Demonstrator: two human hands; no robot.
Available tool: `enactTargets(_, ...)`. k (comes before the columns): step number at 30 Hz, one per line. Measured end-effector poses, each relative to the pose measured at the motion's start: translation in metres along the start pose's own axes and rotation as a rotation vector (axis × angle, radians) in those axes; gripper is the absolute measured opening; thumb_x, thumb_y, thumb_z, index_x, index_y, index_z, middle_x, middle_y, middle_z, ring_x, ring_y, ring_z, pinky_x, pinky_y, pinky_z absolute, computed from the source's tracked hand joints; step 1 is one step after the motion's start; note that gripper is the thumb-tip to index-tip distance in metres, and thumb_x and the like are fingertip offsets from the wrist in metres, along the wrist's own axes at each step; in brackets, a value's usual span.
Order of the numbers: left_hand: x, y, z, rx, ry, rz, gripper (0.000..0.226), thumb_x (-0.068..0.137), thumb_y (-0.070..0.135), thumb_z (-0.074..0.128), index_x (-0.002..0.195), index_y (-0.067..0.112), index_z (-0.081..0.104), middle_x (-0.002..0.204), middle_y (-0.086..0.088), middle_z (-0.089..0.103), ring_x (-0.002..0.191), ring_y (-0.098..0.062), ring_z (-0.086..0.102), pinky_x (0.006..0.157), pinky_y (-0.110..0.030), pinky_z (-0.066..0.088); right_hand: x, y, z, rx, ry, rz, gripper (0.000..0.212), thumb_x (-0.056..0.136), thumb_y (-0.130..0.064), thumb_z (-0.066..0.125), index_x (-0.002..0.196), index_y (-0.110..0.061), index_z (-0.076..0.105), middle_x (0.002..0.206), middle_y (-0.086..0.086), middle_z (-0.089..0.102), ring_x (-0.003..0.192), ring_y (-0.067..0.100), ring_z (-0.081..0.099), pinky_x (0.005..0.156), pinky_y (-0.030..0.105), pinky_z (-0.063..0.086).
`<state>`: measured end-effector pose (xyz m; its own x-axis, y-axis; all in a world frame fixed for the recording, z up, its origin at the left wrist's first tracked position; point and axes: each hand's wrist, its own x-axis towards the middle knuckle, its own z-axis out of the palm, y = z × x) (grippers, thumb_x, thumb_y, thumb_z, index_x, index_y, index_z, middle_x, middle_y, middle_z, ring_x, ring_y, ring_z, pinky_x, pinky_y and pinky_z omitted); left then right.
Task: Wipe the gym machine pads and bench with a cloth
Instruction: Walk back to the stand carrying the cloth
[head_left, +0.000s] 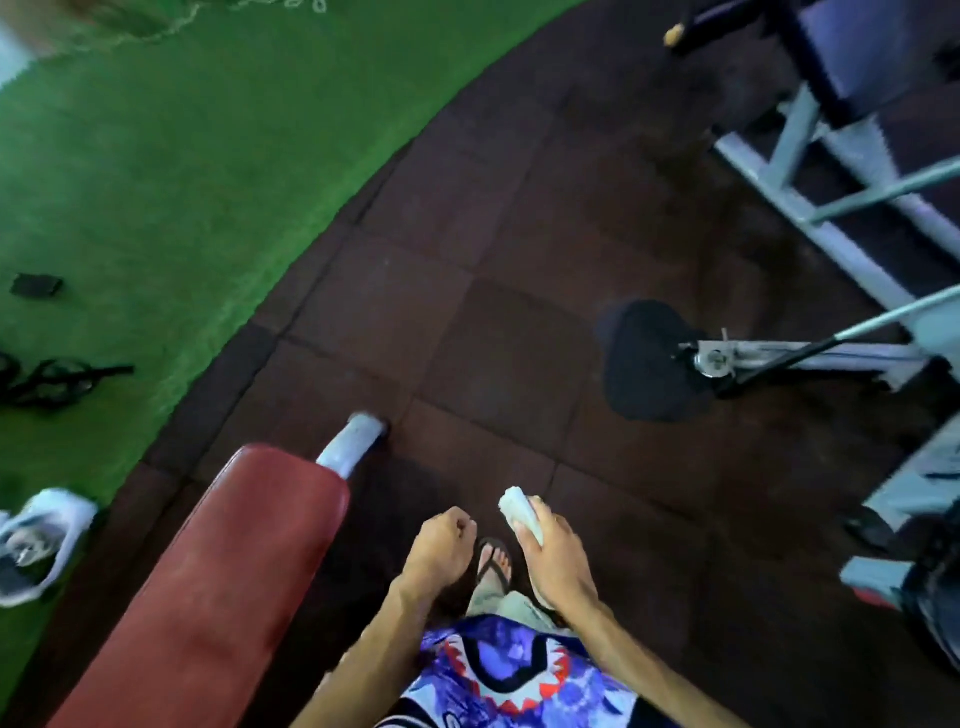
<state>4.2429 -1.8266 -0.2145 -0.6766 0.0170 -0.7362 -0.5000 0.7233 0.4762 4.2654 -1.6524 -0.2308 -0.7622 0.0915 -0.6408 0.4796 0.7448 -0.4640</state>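
A red padded bench (218, 582) runs from the lower left toward the middle, with a white frame leg (353, 441) poking out past its far end. My right hand (553, 551) grips a rolled white cloth (519, 512) in front of me, to the right of the bench end and apart from it. My left hand (441, 543) hangs beside it with the fingers curled into a loose fist and holds nothing. A black round machine pad (649, 358) sits on a white arm at the right. A dark blue-black pad (872, 47) shows at the top right.
The white steel machine frame (831, 197) fills the right side. Dark rubber floor tiles (493, 260) lie ahead, green turf (156, 156) to the left. On the turf are black straps (52, 379), a small black item (36, 286) and a white shoe (41, 545). My sandalled foot (493, 564) is below my hands.
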Motion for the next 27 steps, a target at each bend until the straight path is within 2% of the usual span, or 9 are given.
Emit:
enactTargets(6, 0.075, 0.096, -0.043, 0.081, 0.002, 0.061, 0.025, 0.097, 0.026, 0.048, 0.104, 0.011, 0.067, 0.105, -0.014, 0.073, 0.105, -0.032, 0.065, 0.091, -0.036, 0.049, 0.083, -0.021, -0.074, 0.097, 0.069, 0.036, 0.046, 0.101, -0.042, 0.045, 0.145, -0.029, 0.042, 0.137, 0.008, 0.059, 0.121, 0.032, 0.057, 0.102, 0.039, 0.044)
enactTargets(11, 0.164, 0.169, -0.088, 0.161, -0.027, 0.127, 0.034, 0.095, 0.031, 0.043, 0.104, 0.006, 0.065, 0.111, -0.016, 0.071, 0.105, -0.032, 0.066, 0.093, -0.038, 0.05, 0.167, -0.059, -0.143, 0.131, 0.117, 0.019, 0.045, 0.101, -0.039, 0.048, 0.145, -0.027, 0.044, 0.131, 0.009, 0.061, 0.119, 0.031, 0.059, 0.101, 0.038, 0.044)
enactTargets(15, 0.241, 0.236, -0.139, 0.172, -0.064, 0.145, 0.028, 0.097, 0.029, 0.046, 0.109, 0.013, 0.065, 0.114, -0.015, 0.069, 0.113, -0.033, 0.062, 0.102, -0.041, 0.048, 0.246, -0.1, -0.203, 0.17, 0.132, 0.022, 0.044, 0.102, -0.039, 0.047, 0.145, -0.029, 0.043, 0.134, 0.005, 0.06, 0.12, 0.023, 0.058, 0.1, 0.032, 0.043)
enactTargets(19, 0.305, 0.314, -0.2, 0.157, -0.091, 0.191, 0.024, 0.095, 0.024, 0.048, 0.1, 0.011, 0.067, 0.1, -0.012, 0.074, 0.097, -0.031, 0.069, 0.088, -0.037, 0.054, 0.324, -0.153, -0.269, 0.189, 0.18, 0.022, 0.045, 0.103, -0.038, 0.046, 0.146, -0.028, 0.042, 0.133, 0.005, 0.061, 0.12, 0.023, 0.059, 0.099, 0.032, 0.043)
enactTargets(23, 0.37, 0.386, -0.255, 0.173, -0.091, 0.227, 0.024, 0.096, 0.022, 0.049, 0.1, 0.007, 0.068, 0.099, -0.013, 0.074, 0.097, -0.031, 0.068, 0.087, -0.036, 0.052, 0.404, -0.198, -0.33, 0.236, 0.217, 0.023, 0.043, 0.102, -0.044, 0.042, 0.144, -0.033, 0.043, 0.131, 0.002, 0.061, 0.117, 0.019, 0.059, 0.096, 0.029, 0.043)
enactTargets(27, 0.457, 0.47, -0.302, 0.181, -0.094, 0.251, 0.024, 0.096, 0.023, 0.051, 0.099, 0.006, 0.067, 0.1, -0.013, 0.073, 0.097, -0.032, 0.067, 0.088, -0.038, 0.053, 0.507, -0.229, -0.393, 0.272, 0.242, 0.026, 0.045, 0.102, -0.045, 0.042, 0.144, -0.029, 0.044, 0.132, 0.002, 0.062, 0.118, 0.019, 0.06, 0.097, 0.031, 0.045)
